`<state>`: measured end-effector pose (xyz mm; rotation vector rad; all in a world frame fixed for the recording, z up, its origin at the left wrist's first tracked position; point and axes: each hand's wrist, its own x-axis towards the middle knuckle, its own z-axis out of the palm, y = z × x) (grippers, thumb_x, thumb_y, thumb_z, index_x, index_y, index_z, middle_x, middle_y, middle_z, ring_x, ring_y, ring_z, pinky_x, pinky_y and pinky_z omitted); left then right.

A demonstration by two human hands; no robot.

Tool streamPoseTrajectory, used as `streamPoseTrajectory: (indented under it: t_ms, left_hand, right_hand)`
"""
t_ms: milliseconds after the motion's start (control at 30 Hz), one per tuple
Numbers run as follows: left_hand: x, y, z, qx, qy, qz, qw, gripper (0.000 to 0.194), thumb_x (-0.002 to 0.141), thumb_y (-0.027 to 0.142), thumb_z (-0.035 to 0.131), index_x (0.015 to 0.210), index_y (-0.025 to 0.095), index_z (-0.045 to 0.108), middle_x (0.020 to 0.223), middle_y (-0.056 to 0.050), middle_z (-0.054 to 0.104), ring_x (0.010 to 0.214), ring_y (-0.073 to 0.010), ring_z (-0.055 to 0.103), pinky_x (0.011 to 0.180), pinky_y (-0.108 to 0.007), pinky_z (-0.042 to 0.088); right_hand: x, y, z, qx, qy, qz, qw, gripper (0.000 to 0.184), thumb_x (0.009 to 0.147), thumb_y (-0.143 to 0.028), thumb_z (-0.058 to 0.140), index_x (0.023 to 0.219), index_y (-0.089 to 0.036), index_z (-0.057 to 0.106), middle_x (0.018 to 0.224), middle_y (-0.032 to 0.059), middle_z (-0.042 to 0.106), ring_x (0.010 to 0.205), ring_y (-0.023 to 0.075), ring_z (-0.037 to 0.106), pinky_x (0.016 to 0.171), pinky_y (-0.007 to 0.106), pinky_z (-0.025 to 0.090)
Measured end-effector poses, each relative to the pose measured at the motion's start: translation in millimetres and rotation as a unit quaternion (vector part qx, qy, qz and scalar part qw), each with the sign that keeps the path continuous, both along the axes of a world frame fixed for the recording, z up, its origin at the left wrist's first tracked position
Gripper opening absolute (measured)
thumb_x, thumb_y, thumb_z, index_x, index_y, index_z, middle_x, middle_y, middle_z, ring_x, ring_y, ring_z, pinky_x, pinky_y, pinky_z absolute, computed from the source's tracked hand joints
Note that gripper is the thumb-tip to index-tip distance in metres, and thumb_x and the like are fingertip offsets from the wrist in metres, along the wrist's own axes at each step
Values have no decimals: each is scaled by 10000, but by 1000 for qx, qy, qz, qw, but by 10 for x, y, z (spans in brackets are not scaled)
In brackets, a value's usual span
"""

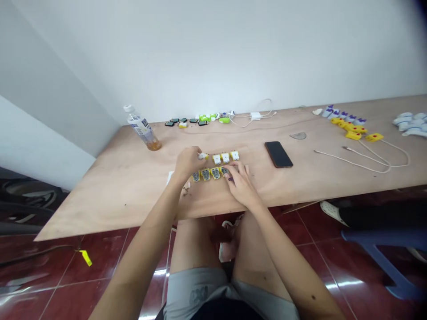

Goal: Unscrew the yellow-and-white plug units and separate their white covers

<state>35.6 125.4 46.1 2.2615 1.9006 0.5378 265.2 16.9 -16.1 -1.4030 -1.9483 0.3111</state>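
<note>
My left hand (187,163) is closed, pinching a small white-and-yellow plastic piece (203,156) at the left end of the back row. Beside it, three similar white-and-yellow pieces (225,158) stand in line. In front runs a row of small yellow pieces with grey faces (206,174). My right hand (240,181) has its thumb and forefinger on the rightmost yellow-and-grey piece (223,170), which they partly hide. A small dark purple bit shows at the thumb; I cannot tell what it is.
A drink bottle (143,129) stands at the back left. Small dark and green parts (208,118) and a white charger (255,116) lie along the wall. To the right are a phone (279,154), white cables (360,165), yellow pieces (353,130) and white bundles (412,123).
</note>
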Motion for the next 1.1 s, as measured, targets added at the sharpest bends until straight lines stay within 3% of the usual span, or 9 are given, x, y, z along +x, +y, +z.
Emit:
streamPoseTrajectory:
  t_ms: [100, 233, 367, 500, 667, 733, 800, 900, 1100]
  left_hand:
    - [-166, -238, 154, 52, -64, -2, 997, 248, 887, 312, 793, 1096, 178, 808, 1045, -106, 838, 961, -289, 759, 913, -385, 602]
    - [-319, -852, 227, 85, -182, -74, 977, 215, 888, 268, 773, 1092, 218, 816, 1045, -59, 836, 904, -240, 758, 887, -367, 642]
    - [-327, -1493, 24, 38, -219, -143, 964, 239, 943, 230, 723, 1162, 253, 817, 1095, -63, 839, 967, -260, 788, 923, -420, 673]
    - [-295, -1796, -238, 1, -247, -167, 955, 248, 1014, 250, 724, 1242, 292, 813, 1288, -76, 835, 1201, -303, 791, 1106, -519, 651]
    - [-474, -1609, -223, 20, -211, -175, 961, 228, 1096, 328, 677, 1259, 282, 829, 1291, -84, 821, 1254, -301, 740, 1145, -518, 605]
    - [-618, -1409, -150, 73, -185, -126, 972, 214, 1080, 303, 664, 1177, 243, 846, 1201, -99, 815, 1197, -305, 723, 1131, -517, 584]
    - [-749, -1183, -97, 82, -141, -94, 982, 182, 1021, 345, 747, 1096, 232, 868, 1145, -102, 815, 1149, -321, 705, 1113, -528, 568]
    - [-865, -873, -92, 37, -112, -118, 986, 150, 960, 340, 801, 1001, 237, 902, 1111, -105, 825, 1082, -316, 719, 1136, -551, 537]
    - [-930, -577, -262, 7, -92, -165, 982, 122, 903, 350, 823, 892, 271, 915, 1035, -99, 836, 1047, -319, 731, 1161, -568, 518]
  right_hand:
    - [8, -6, 8, -2, 8, -2, 1000, 383, 1131, -276, 497, 1451, -235, 704, 1481, 178, 605, 1303, 388, 541, 1211, 606, 481]
    - [14, -10, 6, 0, 15, 1, 1000, 375, 1128, -273, 506, 1445, -246, 705, 1467, 172, 601, 1308, 385, 541, 1226, 602, 466]
    - [19, -8, -9, 8, 21, 4, 1000, 360, 1121, -264, 525, 1419, -275, 726, 1455, 160, 607, 1298, 389, 549, 1202, 611, 480]
    - [25, -21, 3, 31, 13, 30, 999, 316, 1120, -263, 545, 1332, -269, 779, 1424, 157, 630, 1303, 382, 568, 1195, 619, 475]
    - [13, -130, 43, 35, 3, 158, 987, 234, 1122, -308, 622, 1251, -286, 816, 1342, 110, 705, 1257, 335, 586, 1156, 541, 511]
    - [1, -192, 55, 25, 4, 189, 982, 234, 1131, -358, 634, 1253, -287, 821, 1336, 109, 711, 1247, 328, 587, 1138, 526, 528]
    - [-13, -237, 62, 17, -5, 202, 979, 249, 1139, -391, 634, 1269, -285, 819, 1348, 112, 708, 1254, 327, 583, 1141, 532, 530]
    - [-34, -250, 64, 13, -26, 204, 978, 260, 1145, -396, 628, 1281, -274, 813, 1366, 120, 697, 1249, 325, 577, 1143, 548, 534]
    - [-44, -208, 59, 14, -26, 201, 979, 265, 1142, -409, 636, 1233, -258, 833, 1356, 129, 688, 1248, 323, 584, 1156, 551, 541]
